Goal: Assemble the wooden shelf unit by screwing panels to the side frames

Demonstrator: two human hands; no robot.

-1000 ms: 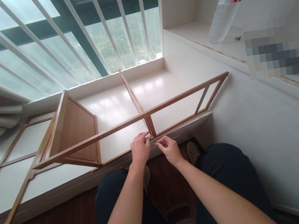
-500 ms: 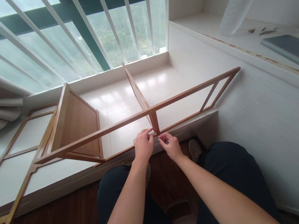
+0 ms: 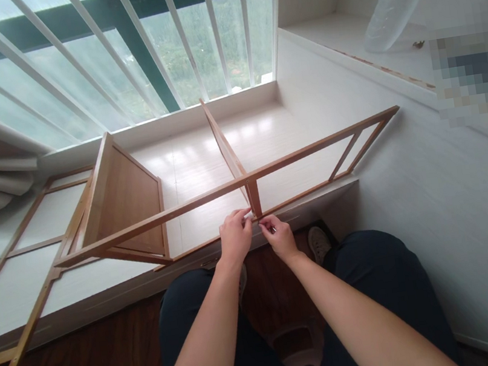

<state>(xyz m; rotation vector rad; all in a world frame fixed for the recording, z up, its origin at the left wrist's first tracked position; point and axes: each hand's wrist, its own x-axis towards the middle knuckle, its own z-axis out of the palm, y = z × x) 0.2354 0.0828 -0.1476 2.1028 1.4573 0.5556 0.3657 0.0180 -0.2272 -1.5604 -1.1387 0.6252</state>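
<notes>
A thin wooden shelf frame (image 3: 312,148) lies tilted across the white window bench (image 3: 195,166), with a brown panel (image 3: 128,203) fixed at its left part. Both my hands meet at the foot of the short upright (image 3: 254,197) in the frame's middle. My left hand (image 3: 235,237) pinches the lower rail just left of that joint. My right hand (image 3: 279,236) pinches something small and metallic at the joint's right side; the fingers hide what it is.
A second flat wooden frame (image 3: 28,246) lies on the bench at the left. White window bars (image 3: 186,39) stand behind. A clear plastic bottle (image 3: 395,1) rests on the raised white counter at the right. Dark wood floor (image 3: 92,365) and my knees are below.
My right hand has moved in from a little to the right and now touches the joint beside my left hand. The view has shifted slightly; the frame stays put.
</notes>
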